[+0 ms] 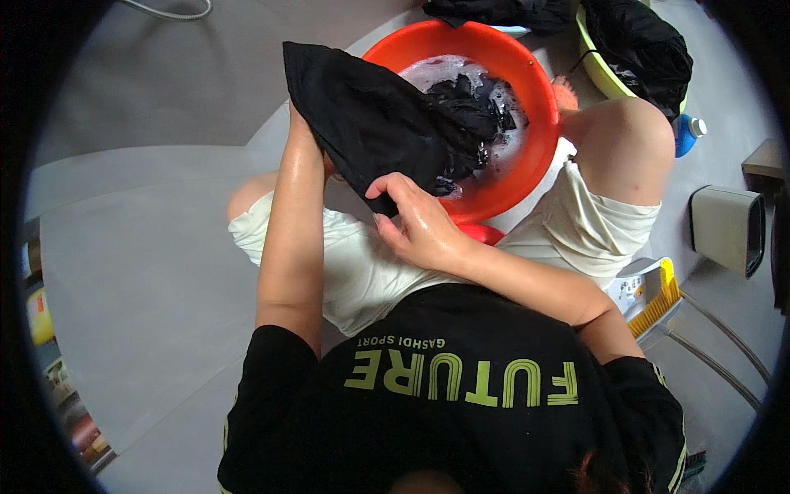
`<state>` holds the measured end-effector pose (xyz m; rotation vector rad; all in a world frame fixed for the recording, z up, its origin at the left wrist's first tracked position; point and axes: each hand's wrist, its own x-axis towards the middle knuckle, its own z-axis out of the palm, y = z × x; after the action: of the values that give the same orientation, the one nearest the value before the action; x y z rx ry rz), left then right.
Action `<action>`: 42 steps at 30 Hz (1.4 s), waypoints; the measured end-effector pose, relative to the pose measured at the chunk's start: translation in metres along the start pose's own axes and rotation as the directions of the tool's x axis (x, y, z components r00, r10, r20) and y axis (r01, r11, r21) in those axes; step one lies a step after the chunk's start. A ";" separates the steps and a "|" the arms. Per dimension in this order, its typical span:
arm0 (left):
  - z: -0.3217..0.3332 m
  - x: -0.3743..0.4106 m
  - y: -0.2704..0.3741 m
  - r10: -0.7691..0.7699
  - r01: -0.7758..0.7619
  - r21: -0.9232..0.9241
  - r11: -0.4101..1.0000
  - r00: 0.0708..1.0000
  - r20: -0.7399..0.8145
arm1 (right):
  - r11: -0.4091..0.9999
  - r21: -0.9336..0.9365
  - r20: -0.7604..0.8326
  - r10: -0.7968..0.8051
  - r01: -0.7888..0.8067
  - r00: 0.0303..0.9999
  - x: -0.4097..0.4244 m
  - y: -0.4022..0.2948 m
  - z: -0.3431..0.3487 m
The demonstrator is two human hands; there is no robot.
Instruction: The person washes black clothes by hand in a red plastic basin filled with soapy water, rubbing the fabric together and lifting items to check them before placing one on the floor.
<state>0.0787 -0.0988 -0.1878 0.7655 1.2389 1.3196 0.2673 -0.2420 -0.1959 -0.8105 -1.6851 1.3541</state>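
A wet black garment (370, 114) is spread upward at its left end, over the left rim of a red plastic basin (537, 148). Its other end lies in sudsy water (444, 65) inside the basin. My left hand is mostly hidden behind the cloth; only the wrist and a bit of the hand show at its left edge, so its grip cannot be made out. My right hand (410, 222) is at the cloth's lower corner, thumb and forefinger apart around the edge; whether they pinch it is unclear. Both forearms look wet.
A light green basin (595, 68) with black clothes (642, 49) stands at the upper right, beside a blue bottle (685, 136). More black cloth (531, 12) lies beyond the red basin. At right are a waste bin (725, 225) and a dustpan with a yellow brush (657, 309).
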 end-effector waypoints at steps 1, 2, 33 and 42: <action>-0.012 0.007 0.001 0.121 -0.126 0.090 0.988 0.991 0.064 | 0.999 -0.037 0.008 -0.026 0.026 1.000 0.000 0.000 0.002; -0.032 0.020 0.002 0.231 -0.253 0.171 0.952 0.963 0.137 | 0.998 -0.035 0.023 -0.052 0.053 0.998 0.000 -0.001 0.003; -0.024 0.002 0.030 0.095 -0.083 0.337 0.938 0.995 -0.020 | 0.489 0.857 -0.030 0.360 -0.161 0.932 0.060 0.048 -0.039; -0.015 -0.030 0.043 -0.371 0.261 0.661 0.704 0.928 0.027 | -0.111 0.889 0.450 0.387 -0.443 0.805 0.066 0.068 -0.075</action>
<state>0.0580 -0.1244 -0.1445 1.0553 1.6342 0.5049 0.3021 -0.1359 -0.2416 -0.3625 0.0270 2.4933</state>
